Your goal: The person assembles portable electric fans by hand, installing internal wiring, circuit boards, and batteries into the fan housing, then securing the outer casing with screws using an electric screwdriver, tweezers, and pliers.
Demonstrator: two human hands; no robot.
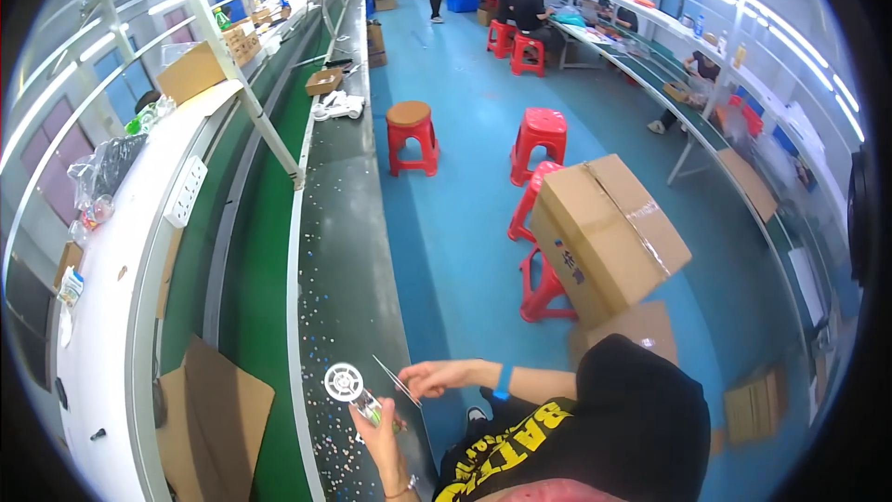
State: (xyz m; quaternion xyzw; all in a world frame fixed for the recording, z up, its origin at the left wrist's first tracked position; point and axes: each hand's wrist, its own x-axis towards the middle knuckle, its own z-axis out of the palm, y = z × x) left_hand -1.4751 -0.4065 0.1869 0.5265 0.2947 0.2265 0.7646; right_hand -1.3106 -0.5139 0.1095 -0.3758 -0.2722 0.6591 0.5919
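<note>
My left hand (382, 437) is wrapped around the lower part of a white piece with a round spoked head (344, 382), held above the bench strip. Some green shows by its fingers; the exact kind of piece is unclear. To the right, my right hand (437, 377) pinches thin metal tweezers (390, 376), whose pointed end reaches up and left toward the white piece, apart from it. Below lies the dark bench strip (346, 223), with many small white and blue bits (321, 428) scattered around my left hand.
A green conveyor belt (255, 316) runs along the left, with a cardboard sheet (218, 418) on it. Farther up the bench are a white part (338, 106) and an open box (323, 83). At right, a big carton (613, 232) rests on red stools (541, 293). People sit farther off.
</note>
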